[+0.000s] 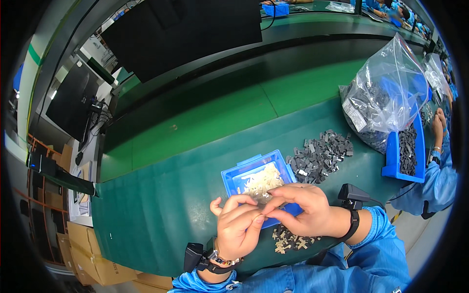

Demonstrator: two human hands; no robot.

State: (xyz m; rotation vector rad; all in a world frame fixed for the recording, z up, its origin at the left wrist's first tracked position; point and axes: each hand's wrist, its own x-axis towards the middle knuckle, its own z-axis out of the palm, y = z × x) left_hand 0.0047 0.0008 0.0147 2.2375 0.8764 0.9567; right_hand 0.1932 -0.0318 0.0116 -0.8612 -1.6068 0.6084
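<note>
Over the near side of a blue plastic bin [227, 175], my left hand [238, 228] and my right hand [308, 211] meet at the fingertips. Both pinch at the same spot, and whatever sits between them is too small to make out. Small cream plastic pieces [266, 179] lie heaped in the bin; my fingers hide part of its front. Beyond my right hand is a loose pile of small dark grey pieces [320, 155]. Close to my right forearm, several pieces in cream and black [292, 240] are scattered on the green mat [161, 215].
At the right, a clear plastic bag [386, 93] full of dark parts leans by a long blue bin [391, 168] of dark pieces. A co-worker's hand [438, 124] is beside it. A black screen [185, 34] stands at the back; cardboard boxes [97, 256] are lower left.
</note>
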